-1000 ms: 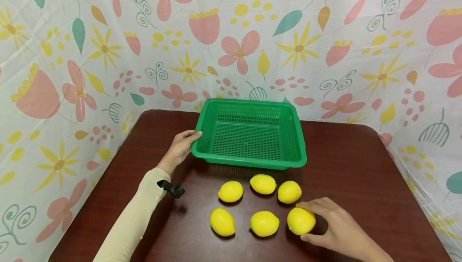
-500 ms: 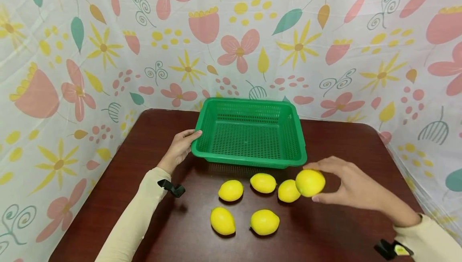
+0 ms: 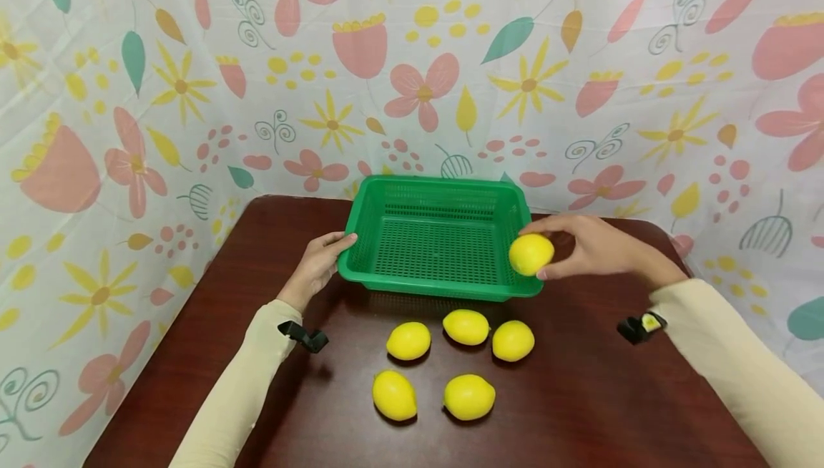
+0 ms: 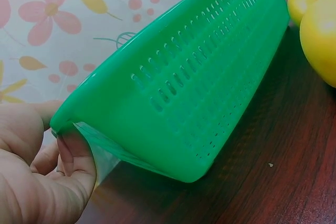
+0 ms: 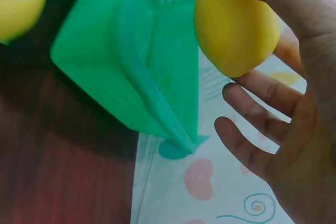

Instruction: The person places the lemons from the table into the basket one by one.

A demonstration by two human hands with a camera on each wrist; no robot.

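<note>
A green plastic basket (image 3: pixel 438 288) with slotted walls stands toward the back of the table, its inside bare. My left hand (image 3: pixel 317 267) pinches the basket's left rim, thumb on top and fingers curled beneath, as the left wrist view (image 4: pixel 47 166) also shows. Between the thumb and fingers of my right hand (image 3: pixel 589 246) is a yellow lemon (image 3: pixel 531 254), held up at the basket's right rim. In the right wrist view the same lemon (image 5: pixel 233 24) is pinched while the other fingers spread loosely.
Several more lemons lie on the dark wooden table (image 3: pixel 579 396) in front of the basket, among them a front-left lemon (image 3: pixel 395 395) and a right lemon (image 3: pixel 513 340). A flowered curtain (image 3: pixel 425 60) hangs close behind the table and along its sides.
My right hand has picked the front-right lemon up off the table and carried it away from me to the basket's right rim. The left hand keeps its grip on the basket.
</note>
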